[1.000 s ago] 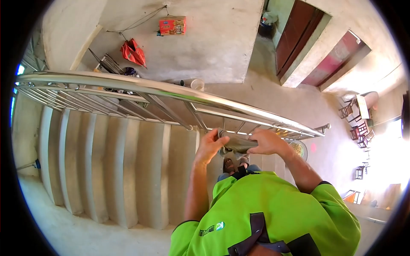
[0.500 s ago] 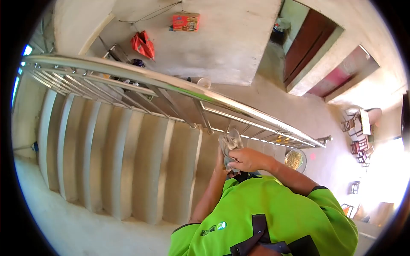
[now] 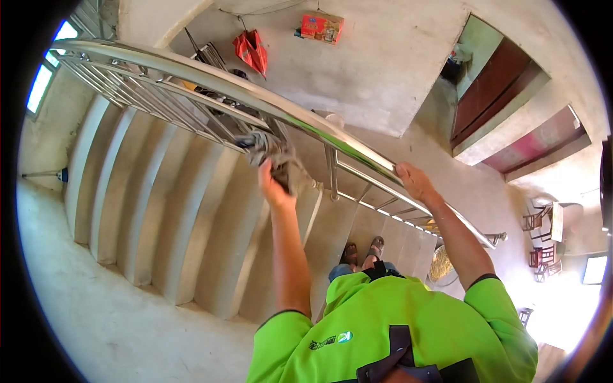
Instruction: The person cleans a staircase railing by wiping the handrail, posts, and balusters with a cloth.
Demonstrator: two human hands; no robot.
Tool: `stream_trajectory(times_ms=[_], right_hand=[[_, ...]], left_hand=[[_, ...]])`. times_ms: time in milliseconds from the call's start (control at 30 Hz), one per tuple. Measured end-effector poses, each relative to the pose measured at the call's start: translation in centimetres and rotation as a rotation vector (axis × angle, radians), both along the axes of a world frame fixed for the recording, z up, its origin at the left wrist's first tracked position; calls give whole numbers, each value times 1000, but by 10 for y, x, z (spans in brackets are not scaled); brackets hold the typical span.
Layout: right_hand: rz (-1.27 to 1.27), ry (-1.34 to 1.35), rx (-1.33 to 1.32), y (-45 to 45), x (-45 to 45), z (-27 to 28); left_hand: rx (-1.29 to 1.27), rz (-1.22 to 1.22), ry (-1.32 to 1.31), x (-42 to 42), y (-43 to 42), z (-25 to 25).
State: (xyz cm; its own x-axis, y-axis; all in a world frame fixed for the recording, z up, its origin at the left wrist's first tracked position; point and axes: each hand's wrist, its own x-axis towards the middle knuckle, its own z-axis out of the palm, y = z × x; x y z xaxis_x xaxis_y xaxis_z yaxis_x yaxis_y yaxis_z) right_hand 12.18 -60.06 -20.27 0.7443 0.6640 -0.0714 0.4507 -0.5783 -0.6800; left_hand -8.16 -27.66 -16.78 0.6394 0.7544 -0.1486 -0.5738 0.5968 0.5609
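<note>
My left hand [image 3: 276,190] is closed round a crumpled grey cloth [image 3: 276,158]. It is stretched forward over the stairs, and the cloth is at the metal bars under the handrail. Whether the cloth presses on the bars I cannot tell. Further right, my right hand [image 3: 416,182] is wrapped over the shiny metal handrail [image 3: 357,148], with its fingers partly hidden behind the rail.
Concrete steps [image 3: 182,210] rise to the left beside a pale wall. My sandalled feet [image 3: 363,250] stand near the railing. Beyond it are a red bag [image 3: 250,52], a red box [image 3: 322,28], a brown door [image 3: 488,89], a round basket [image 3: 442,265] and wooden chairs [image 3: 543,256].
My hands were together at the cloth and have moved apart. The left has carried the cloth forward to the railing bars; the right has let go of it and taken hold of the handrail.
</note>
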Motion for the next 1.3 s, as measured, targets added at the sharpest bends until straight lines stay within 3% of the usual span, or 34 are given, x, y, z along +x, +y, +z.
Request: stream_trajectory(times_ms=[67,100,200,267,300,467,600,667,733,767,833,900,933,1033,1133,1200,1267,1300], right_hand=[[-72,-22,40,5,-13,-7],[-92,-60,79,9,-13,-8],[-122,-121,105,5,-9,-13],[-72,-141,70,7,-5,-8],[-67,-139,103,9,-5,-6],[-64,-75,65,8,-2,-12],[-41,-93,128,9,-3,-10],[-34,-105,122,11,0,-9],[-32,-119,156,13,-3,-5],[-40,-117,140,12,-4,-5],[-15,-145,158,10,-4,-6],[-26,-116,158,9,-5,-6],[-33,-82,169,9,-7,-6],[-31,-58,180,12,-6,-3],[-6,-136,180,11,-8,-2],[30,-115,217,8,-7,-12],[81,-100,248,3,-4,-13],[83,-123,249,4,-4,-9]], left_hand=[[209,97,95,40,6,13],[200,86,105,59,13,0],[383,231,458,93,20,-66],[511,294,390,104,33,-93],[488,276,362,108,46,-118],[419,266,509,103,48,-134],[453,233,531,97,56,-176],[437,237,528,95,60,-209],[556,99,711,86,68,-253],[444,54,696,85,70,-277],[461,20,719,82,73,-335],[646,-27,783,78,81,-398],[739,-44,812,79,81,-404],[299,80,808,94,66,-411],[235,21,930,101,58,-403],[79,235,852,107,49,-385],[-20,361,982,109,31,-351],[-179,421,852,105,26,-340]])
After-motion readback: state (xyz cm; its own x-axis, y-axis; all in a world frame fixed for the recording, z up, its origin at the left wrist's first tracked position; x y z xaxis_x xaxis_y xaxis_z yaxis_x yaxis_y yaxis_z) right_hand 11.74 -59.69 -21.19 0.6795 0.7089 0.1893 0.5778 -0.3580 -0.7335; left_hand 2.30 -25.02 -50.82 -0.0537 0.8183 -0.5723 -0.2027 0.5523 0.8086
